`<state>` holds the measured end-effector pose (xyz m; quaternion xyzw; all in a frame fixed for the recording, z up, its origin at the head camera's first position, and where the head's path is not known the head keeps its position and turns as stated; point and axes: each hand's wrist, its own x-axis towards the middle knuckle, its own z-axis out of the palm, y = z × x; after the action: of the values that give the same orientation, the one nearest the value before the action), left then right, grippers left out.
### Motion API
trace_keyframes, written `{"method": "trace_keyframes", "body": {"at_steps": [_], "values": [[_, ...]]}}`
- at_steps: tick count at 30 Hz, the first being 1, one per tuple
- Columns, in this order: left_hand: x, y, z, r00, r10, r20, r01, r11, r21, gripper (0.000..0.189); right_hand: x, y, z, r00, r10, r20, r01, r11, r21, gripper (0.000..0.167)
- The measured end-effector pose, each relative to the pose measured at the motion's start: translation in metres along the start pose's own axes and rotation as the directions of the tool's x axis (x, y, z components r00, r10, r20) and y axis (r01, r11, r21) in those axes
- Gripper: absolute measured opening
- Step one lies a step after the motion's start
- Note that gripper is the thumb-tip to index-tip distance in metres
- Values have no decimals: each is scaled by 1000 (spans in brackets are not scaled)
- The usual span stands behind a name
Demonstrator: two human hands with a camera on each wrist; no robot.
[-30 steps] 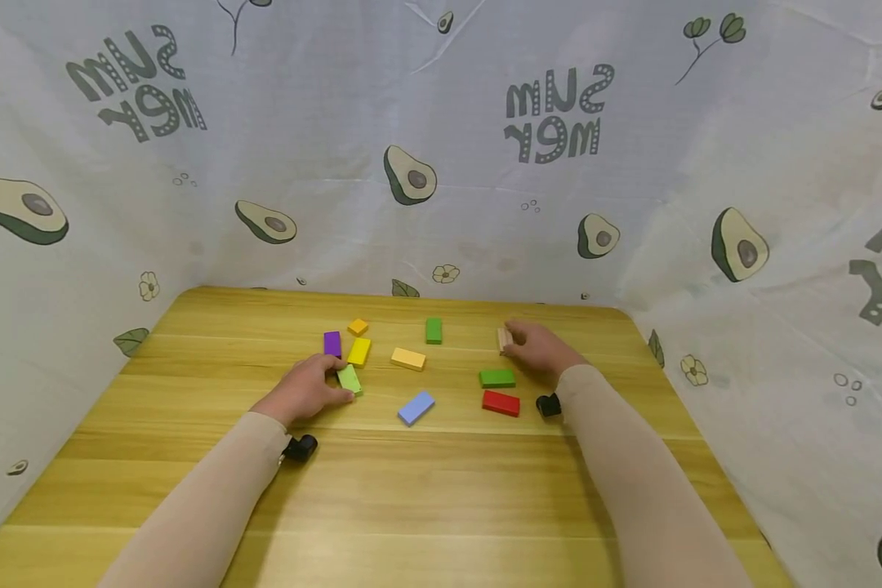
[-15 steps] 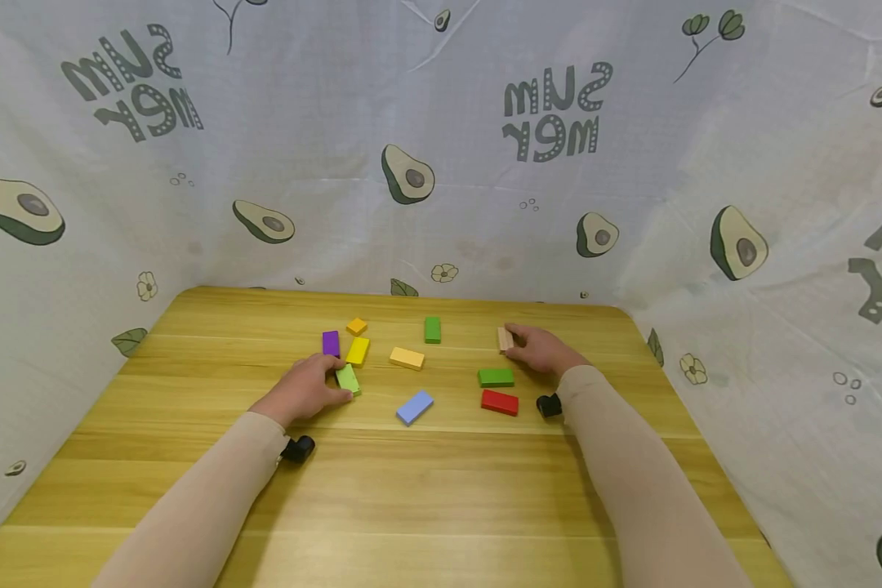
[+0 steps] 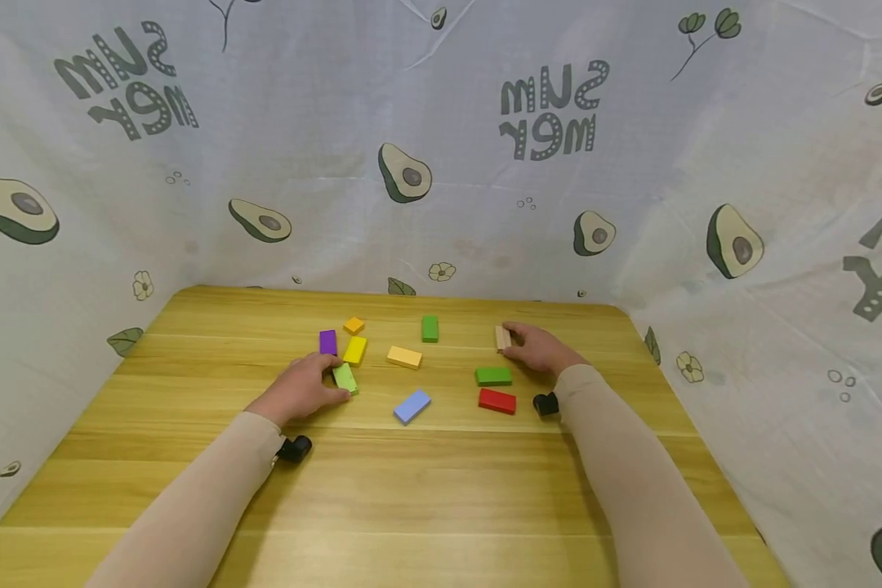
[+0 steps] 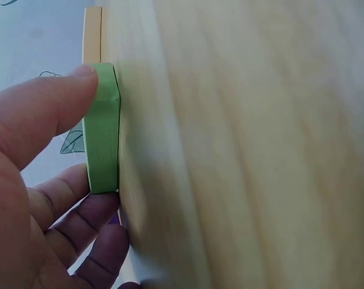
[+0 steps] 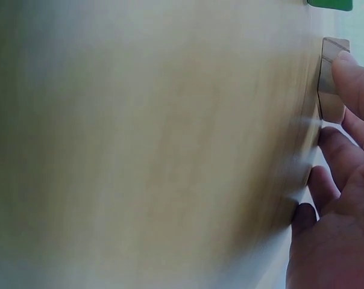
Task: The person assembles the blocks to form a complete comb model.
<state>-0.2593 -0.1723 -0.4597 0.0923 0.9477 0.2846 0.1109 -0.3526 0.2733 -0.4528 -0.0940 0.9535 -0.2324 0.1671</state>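
Observation:
My left hand (image 3: 299,389) pinches a light green block (image 3: 345,380) by its two ends, thumb at one and fingers at the other, as the left wrist view confirms. That block lies flat on the table. A purple block (image 3: 327,341) sits just beyond the fingertips, with a yellow block (image 3: 355,350) to its right. Over on the right, my right hand (image 3: 542,349) pinches a plain wooden block (image 3: 501,340), which also rests on the table. In the right wrist view the thumb lies on the wooden block (image 5: 331,90), its other fingers loosely curved below.
Between the hands lie a blue block (image 3: 412,407), a pale orange block (image 3: 405,358) and a green block (image 3: 429,329). Another green block (image 3: 493,376) and a red block (image 3: 497,401) lie nearer the right forearm. An orange block (image 3: 354,326) sits farther back. A printed cloth (image 3: 323,147) surrounds the table.
The head view has shifted slightly, so everything appears a little further left. Both hands keep their grip on the same blocks, with no clear movement of either block.

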Motion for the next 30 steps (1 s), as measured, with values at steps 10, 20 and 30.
{"method": "trace_keyframes", "body": {"at_steps": [10, 20, 30], "values": [[-3, 3, -1, 1000, -3, 5, 3, 1000, -5, 72, 3, 5, -1, 1000, -4, -6, 4, 1000, 0, 69], [-2, 6, 0, 999, 27, -24, -27, 999, 32, 72, -1, 5, -2, 1000, -8, -6, 8, 1000, 24, 68], [-3, 21, -2, 992, 93, -82, -89, 995, 45, 68, 0, 4, 0, 1000, -4, -8, 5, 999, 37, 69]]}}
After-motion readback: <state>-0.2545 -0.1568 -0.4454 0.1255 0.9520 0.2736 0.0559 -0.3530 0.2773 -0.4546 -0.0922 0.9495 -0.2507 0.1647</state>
